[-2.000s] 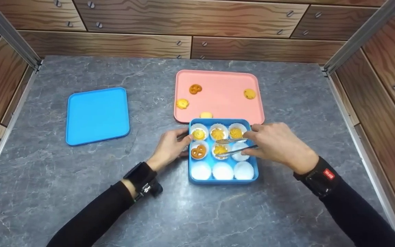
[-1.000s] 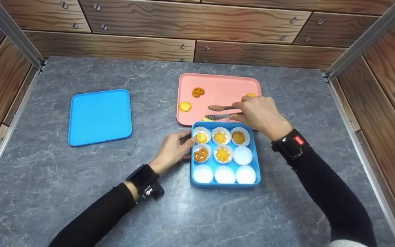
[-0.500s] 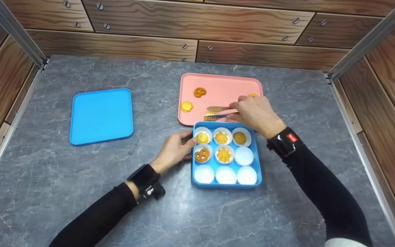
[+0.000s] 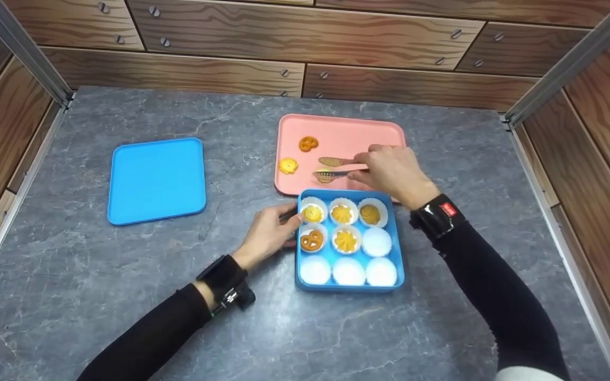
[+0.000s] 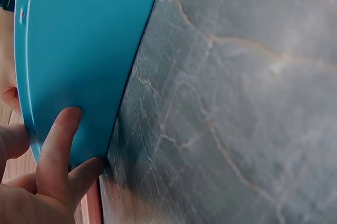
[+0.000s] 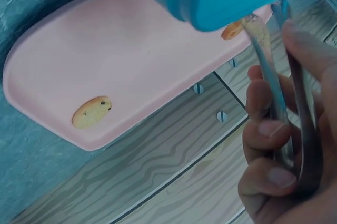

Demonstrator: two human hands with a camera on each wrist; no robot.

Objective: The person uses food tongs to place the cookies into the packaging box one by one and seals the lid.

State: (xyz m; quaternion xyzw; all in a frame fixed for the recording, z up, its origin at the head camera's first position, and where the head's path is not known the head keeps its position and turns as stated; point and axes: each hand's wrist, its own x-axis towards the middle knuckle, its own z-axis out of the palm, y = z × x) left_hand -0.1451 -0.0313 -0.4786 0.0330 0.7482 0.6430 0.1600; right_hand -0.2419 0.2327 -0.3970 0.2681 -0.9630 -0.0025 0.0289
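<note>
1. Right hand: fingers curled round metal tongs, whose tips stand apart at a yellow cookie, toward seven o'clock on the pink tray. Whether they touch it, I cannot tell.
2. Left hand: thumb over the rim, fingers extended along the outer wall, pinching the blue box at its nine o'clock side.
3. The box sits at six o'clock from the tray.
4. Red label on the right wrist strap: lettering too small to read.
</note>
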